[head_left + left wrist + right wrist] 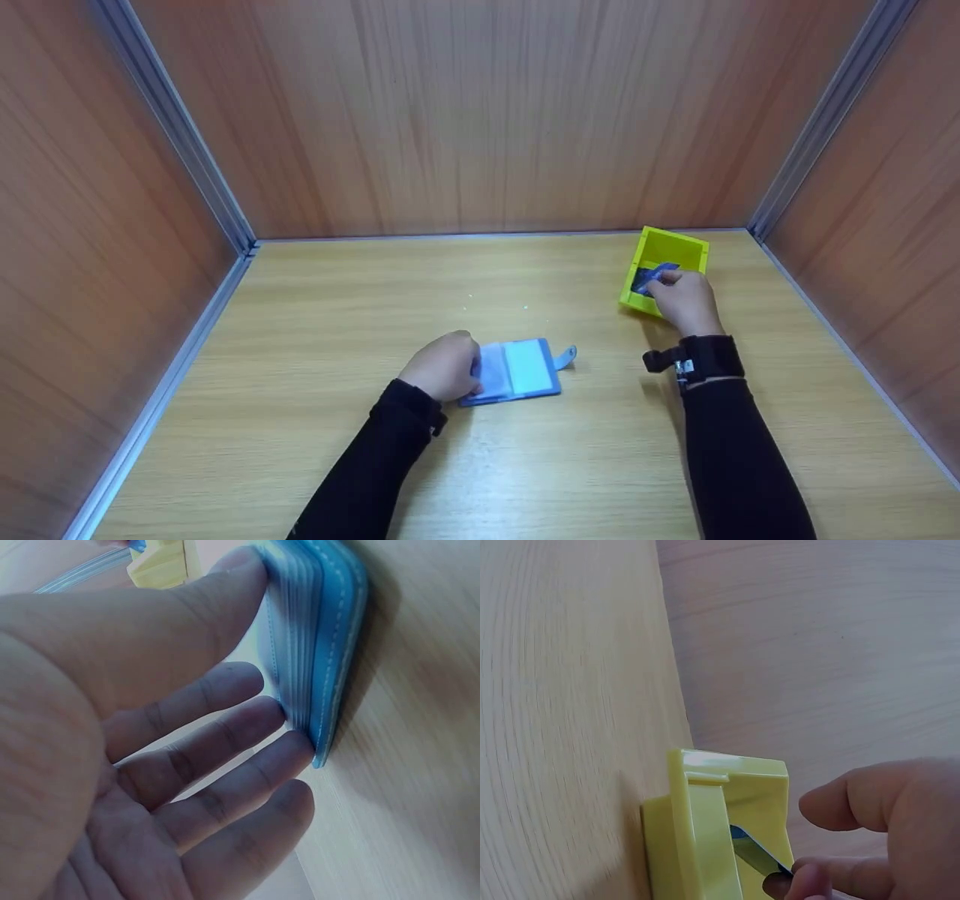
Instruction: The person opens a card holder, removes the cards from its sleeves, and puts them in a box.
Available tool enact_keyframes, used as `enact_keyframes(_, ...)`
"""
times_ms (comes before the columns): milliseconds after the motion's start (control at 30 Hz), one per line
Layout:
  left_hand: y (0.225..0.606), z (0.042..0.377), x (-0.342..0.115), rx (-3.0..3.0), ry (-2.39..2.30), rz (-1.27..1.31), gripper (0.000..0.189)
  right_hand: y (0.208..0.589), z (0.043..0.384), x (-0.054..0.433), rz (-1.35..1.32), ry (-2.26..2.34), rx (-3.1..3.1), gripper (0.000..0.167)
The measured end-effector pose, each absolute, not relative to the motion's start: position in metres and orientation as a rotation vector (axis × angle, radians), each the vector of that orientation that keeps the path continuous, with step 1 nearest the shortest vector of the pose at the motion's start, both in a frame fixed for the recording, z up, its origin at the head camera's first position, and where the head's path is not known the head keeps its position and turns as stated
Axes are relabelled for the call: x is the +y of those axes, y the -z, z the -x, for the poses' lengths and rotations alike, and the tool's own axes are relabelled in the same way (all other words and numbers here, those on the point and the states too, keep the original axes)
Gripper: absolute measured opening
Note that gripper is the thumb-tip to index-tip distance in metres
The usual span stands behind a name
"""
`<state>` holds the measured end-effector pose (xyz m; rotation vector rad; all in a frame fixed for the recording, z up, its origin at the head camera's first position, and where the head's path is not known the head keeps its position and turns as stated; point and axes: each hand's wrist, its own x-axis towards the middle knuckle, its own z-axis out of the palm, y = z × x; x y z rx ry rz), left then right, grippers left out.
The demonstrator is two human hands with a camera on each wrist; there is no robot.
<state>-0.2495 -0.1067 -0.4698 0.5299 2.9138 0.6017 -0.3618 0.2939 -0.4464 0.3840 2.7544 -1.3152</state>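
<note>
An open blue card holder point(526, 369) with clear sleeves lies on the table, its strap sticking out to the right. My left hand point(444, 366) holds it at its left edge. In the left wrist view, the thumb and fingertips touch the stack of sleeves point(289, 630) beside the stitched cover. Farther off to the right, my right hand point(684, 298) reaches over the near side of a yellow box point(677, 247). Between its fingertips it pinches a thin, flat blue card point(657, 276), also visible inside the box opening point(757, 851) in the right wrist view.
Something dark lies in the box under the card point(640, 279). Small white specks dot the table point(495, 300) beyond the card holder. Wood-grain panels point(480, 112) with metal corner strips enclose the back and both sides.
</note>
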Motion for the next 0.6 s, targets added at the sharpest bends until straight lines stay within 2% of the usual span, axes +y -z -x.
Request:
enact_keyframes(200,0.4689,0.2486,-0.1075,2.913,-0.588,-0.535,0.027,0.4494,0.3661,0.2913,-0.424,1.377,2.686,0.072)
enact_keyframes(467,0.4694,0.2477,-0.1094,2.904,-0.609,-0.523,0.028,0.4524,0.3663,0.2868,-0.418,1.360,2.673,0.060)
enact_keyframes(600,0.4702,0.2482,-0.1091,2.909,-0.610,-0.530,0.028,0.4468,0.3633,0.2872,-0.434,1.327,2.674,0.065)
